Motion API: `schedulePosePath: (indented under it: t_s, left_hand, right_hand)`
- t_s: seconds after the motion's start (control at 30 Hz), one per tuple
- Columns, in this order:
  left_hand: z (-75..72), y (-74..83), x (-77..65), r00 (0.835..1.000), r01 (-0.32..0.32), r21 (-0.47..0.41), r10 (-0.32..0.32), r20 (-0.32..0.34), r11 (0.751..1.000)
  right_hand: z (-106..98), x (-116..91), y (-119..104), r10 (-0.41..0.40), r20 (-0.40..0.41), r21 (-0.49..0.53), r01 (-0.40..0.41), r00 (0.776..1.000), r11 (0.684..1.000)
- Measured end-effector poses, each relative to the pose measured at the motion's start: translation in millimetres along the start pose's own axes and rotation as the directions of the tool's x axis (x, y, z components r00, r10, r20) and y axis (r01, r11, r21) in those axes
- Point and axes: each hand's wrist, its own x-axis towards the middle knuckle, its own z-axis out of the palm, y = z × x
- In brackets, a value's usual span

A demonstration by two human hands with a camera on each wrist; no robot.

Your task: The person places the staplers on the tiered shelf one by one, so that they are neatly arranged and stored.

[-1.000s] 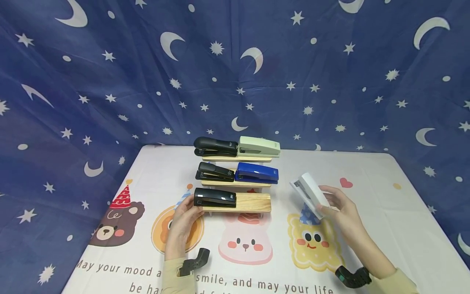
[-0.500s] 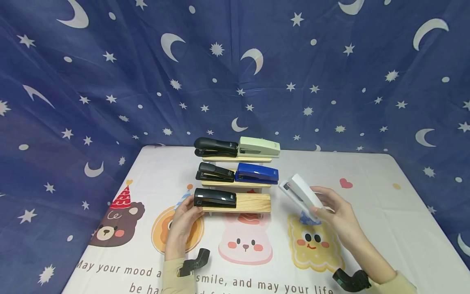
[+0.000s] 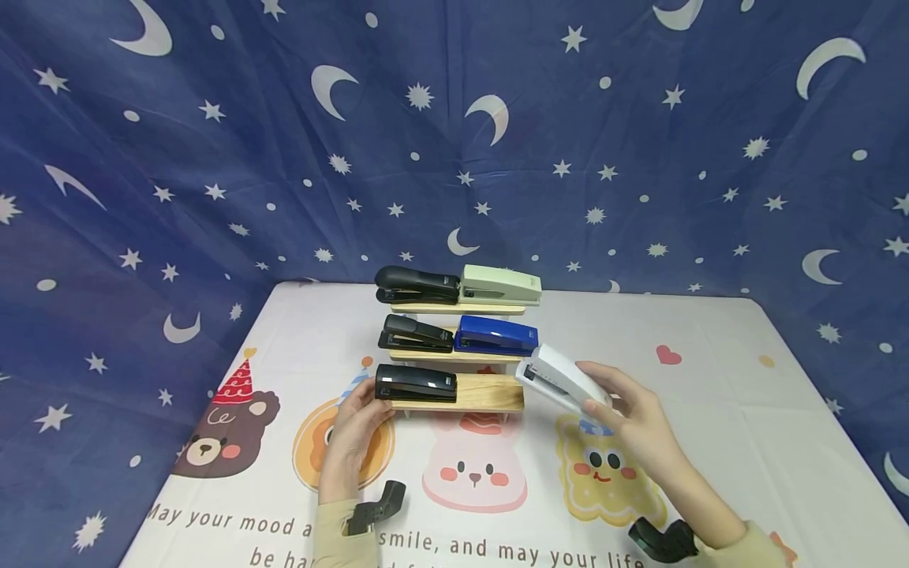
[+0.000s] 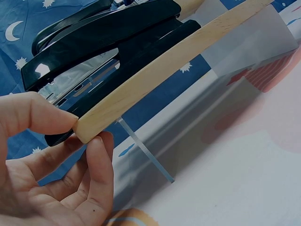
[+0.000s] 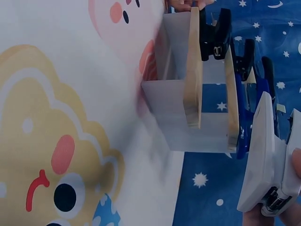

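Observation:
A three-tier display rack with wooden shelves (image 3: 490, 392) stands on the table. My left hand (image 3: 353, 430) pinches the left corner of its lowest shelf, thumb above and a fingertip below, as the left wrist view shows. On that shelf, beside the hand, sits a glossy black stapler (image 3: 416, 382); the shelf's right half is bare wood. My right hand (image 3: 635, 422) grips a white stapler (image 3: 568, 375) by its rear end. Tilted, its front end points up-left near the lowest shelf's right end. The right wrist view shows the white stapler (image 5: 263, 155) apart from the rack.
On the middle tier are a smaller black stapler (image 3: 417, 333) and a blue stapler (image 3: 497, 335). A black stapler (image 3: 417, 284) and a pale green stapler (image 3: 500, 285) occupy the top tier. Clear supports (image 4: 146, 148) hold up the shelves. A printed white cloth (image 3: 234, 513) covers the table.
My right hand has carried the white stapler left, toward the lowest shelf's right end, and the stapler now lies flatter. The left hand has stayed at the shelf corner.

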Motion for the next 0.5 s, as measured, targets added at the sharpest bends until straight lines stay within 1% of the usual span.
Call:
schedulePosePath:
  t_s: [0.2, 0.5]
  left_hand:
    - [-0.9, -2.1, 0.8, 1.0, -0.005, 0.017, 0.005, -0.004, 1.0]
    - [-0.6, -1.7, -0.5, 1.0, -0.013, 0.011, 0.013, -0.001, 1.0]
  right_hand:
    - [8, 5, 1, -0.055, -0.005, -0.016, 0.055, 0.998, 0.998]
    - [22, 12, 5, -0.102, 0.017, -0.013, 0.103, 0.995, 0.995]
